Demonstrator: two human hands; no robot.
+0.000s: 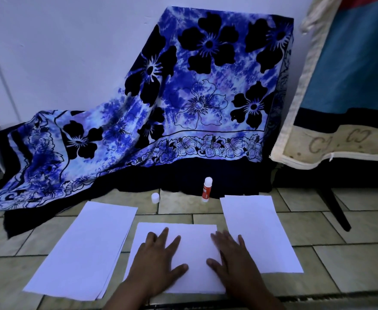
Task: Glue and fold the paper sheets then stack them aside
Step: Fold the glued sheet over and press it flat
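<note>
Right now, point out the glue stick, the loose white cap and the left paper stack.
glue stick (206,190), head view, red label.
white cap (155,198), head view, its side.
paper stack (82,249), head view, top sheet.

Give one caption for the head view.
Left hand and right hand press a white paper sheet on the tiled floor; red glue stick behind.

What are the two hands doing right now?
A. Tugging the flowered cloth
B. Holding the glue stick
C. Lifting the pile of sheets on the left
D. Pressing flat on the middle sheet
D: the left hand and the right hand both lie flat on the middle sheet, while the glue stick stands untouched beyond it.
</note>
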